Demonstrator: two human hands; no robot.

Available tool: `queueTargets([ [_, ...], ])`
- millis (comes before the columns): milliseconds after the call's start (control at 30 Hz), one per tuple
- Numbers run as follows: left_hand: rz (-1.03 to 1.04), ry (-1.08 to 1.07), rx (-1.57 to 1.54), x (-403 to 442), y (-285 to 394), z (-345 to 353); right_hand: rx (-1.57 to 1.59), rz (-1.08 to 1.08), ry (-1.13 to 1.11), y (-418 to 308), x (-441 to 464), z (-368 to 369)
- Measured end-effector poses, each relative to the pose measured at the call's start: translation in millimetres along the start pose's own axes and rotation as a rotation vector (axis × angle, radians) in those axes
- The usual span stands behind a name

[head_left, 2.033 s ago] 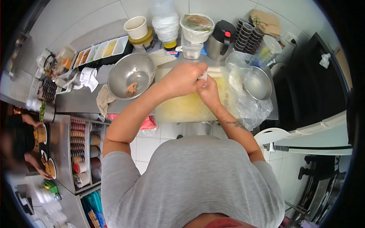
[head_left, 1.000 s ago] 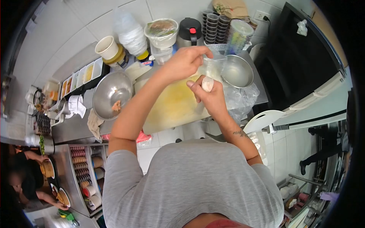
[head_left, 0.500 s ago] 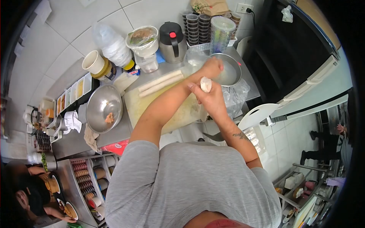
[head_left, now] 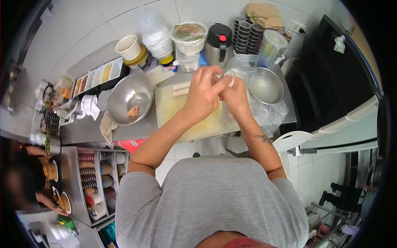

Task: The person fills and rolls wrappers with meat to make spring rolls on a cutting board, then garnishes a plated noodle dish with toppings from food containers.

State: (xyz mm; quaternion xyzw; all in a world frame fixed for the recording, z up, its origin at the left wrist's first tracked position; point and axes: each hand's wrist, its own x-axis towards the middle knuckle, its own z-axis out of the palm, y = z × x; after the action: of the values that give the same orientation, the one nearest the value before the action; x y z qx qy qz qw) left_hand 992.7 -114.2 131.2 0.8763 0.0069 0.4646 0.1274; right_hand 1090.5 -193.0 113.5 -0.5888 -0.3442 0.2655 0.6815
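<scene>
My right hand [head_left: 236, 99] is closed around a pale roll [head_left: 230, 80], whose white end shows at the top of the fist. My left hand [head_left: 202, 94] meets it from the left, its thumb and fingers pressed on that same end. Both hands are above a yellowish cutting board [head_left: 167, 113]. Two pale rolls [head_left: 180, 89] lie side by side on the board, partly hidden behind my left hand. Left of the board, a steel bowl [head_left: 124, 93] holds a small lump of pinkish filling [head_left: 133, 111].
A pan of cloudy liquid [head_left: 266, 87] and clear plastic [head_left: 271, 115] are at the right. Behind stand a thermos jug [head_left: 219, 47], a wrapped tub [head_left: 189, 39] and stacked lidded cups [head_left: 244, 37]. A cloth [head_left: 107, 128] hangs over the front edge. A co-worker's arm [head_left: 47, 200] is far left.
My left hand went right to the pan of liquid, then came back to the roll's end in my right hand. My right hand has kept hold of the roll. The view has shifted.
</scene>
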Motion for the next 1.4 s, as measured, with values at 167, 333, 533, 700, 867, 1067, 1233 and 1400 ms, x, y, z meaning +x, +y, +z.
queueTargets([
  [167,0.005,-0.024,0.132,-15,-1,-16,-0.002,-0.109,-0.017,10,3,25],
  [333,-0.119,-0.112,0.092,-19,0,-36,0.075,-0.013,-0.120,3,-2,42],
  [533,-0.325,0.034,-0.230,-37,-8,-57,0.173,0.024,-0.199,2,-1,44],
  [700,-0.308,-0.020,-0.163,-41,-8,-55,0.092,0.051,-0.181,3,-4,54],
  [867,-0.084,-0.123,0.122,-38,-16,-56,0.110,0.037,-0.254,10,-3,54],
  [1067,0.038,-0.450,0.058,-7,-19,-80,0.111,0.123,-0.271,11,-11,55],
  [1233,-0.271,-0.607,-0.281,22,-36,-80,0.077,0.113,-0.283,3,-12,52],
  [1400,-0.124,-0.832,-0.052,42,-35,-71,0.014,0.104,-0.211,8,-9,47],
])
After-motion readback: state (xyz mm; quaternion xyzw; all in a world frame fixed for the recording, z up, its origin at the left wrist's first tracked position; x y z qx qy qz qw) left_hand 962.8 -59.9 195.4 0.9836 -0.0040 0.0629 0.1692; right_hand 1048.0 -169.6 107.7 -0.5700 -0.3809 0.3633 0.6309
